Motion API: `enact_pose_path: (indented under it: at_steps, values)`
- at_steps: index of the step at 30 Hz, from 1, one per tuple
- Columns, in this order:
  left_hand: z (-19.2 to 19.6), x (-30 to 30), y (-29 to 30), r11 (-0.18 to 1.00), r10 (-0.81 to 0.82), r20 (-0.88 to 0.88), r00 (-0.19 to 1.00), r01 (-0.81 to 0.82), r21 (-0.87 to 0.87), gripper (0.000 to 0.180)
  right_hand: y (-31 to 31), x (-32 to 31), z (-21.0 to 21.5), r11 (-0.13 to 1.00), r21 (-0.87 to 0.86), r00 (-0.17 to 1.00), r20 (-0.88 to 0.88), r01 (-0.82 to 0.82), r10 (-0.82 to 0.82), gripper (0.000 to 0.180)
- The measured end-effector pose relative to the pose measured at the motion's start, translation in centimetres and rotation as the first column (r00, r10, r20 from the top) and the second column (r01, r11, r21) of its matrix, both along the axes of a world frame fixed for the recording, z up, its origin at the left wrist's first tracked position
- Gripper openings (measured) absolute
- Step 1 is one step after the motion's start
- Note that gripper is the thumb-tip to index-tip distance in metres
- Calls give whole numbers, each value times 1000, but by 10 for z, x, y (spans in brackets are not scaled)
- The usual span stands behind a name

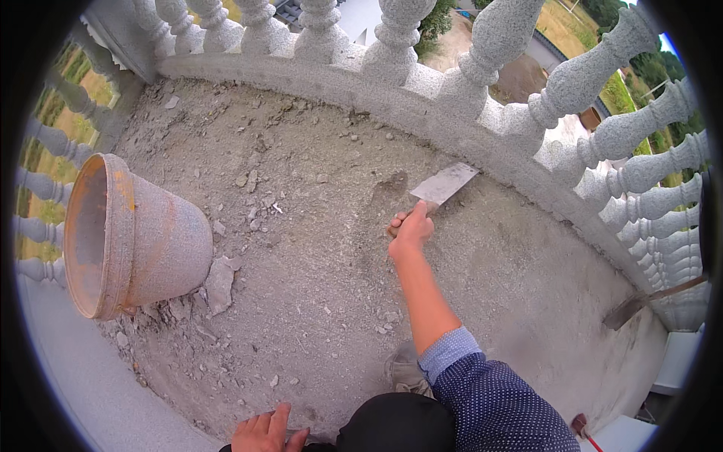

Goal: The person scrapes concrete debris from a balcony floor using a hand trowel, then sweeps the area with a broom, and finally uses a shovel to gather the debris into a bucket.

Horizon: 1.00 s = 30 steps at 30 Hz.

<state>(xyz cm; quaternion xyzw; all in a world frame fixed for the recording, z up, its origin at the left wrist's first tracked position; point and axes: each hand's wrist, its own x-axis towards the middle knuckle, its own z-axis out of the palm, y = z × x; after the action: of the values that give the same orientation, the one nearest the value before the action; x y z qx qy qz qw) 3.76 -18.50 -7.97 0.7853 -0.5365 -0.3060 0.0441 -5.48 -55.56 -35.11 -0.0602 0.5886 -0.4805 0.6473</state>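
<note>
My right hand (413, 230) is wrapped round the short wooden handle of a trowel (446, 184). The trowel's flat, grey metal blade points up and right, close to the foot of the stone balustrade. Under and beside it lies rough, dusty cement floor (324, 226), with a darker patch left of the blade. At the lower edge, my left hand (267, 432) holds nothing, its fingers apart with the thumb set off to the side. Its nearest things are small bits of rubble on the floor.
A mortar-stained bucket (151, 233) lies tipped on the left, beside a flat broken slab (221, 285). Loose rubble (252, 181) is strewn about. A curved balustrade (482, 68) bounds the far and right sides. A wooden-handled tool (629, 309) leans at the right; a red-handled one (581, 426) is lower right.
</note>
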Motion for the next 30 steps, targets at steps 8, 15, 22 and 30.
enact_pose_path:
  at_steps: [8, 15, 22, 30]
  values:
    - [-14, 8, -10, 998, 34, 17, 999, -35, 56, 44, 55, 86, 11, 626, 55, 614, -142, -778, 776, 35]
    - [-4, 4, -3, 999, 28, -30, 999, -27, 46, 45, 22, 29, 31, 931, -53, 929, -112, -360, 353, 33]
    - [-7, -1, -1, 999, 40, 4, 999, -40, -21, 46, 10, 85, -5, 652, -6, 651, 41, -758, 758, 34]
    - [-12, 10, -3, 993, 78, 0, 997, -78, 88, 44, 54, 66, 7, 699, -1, 692, -140, -715, 708, 32]
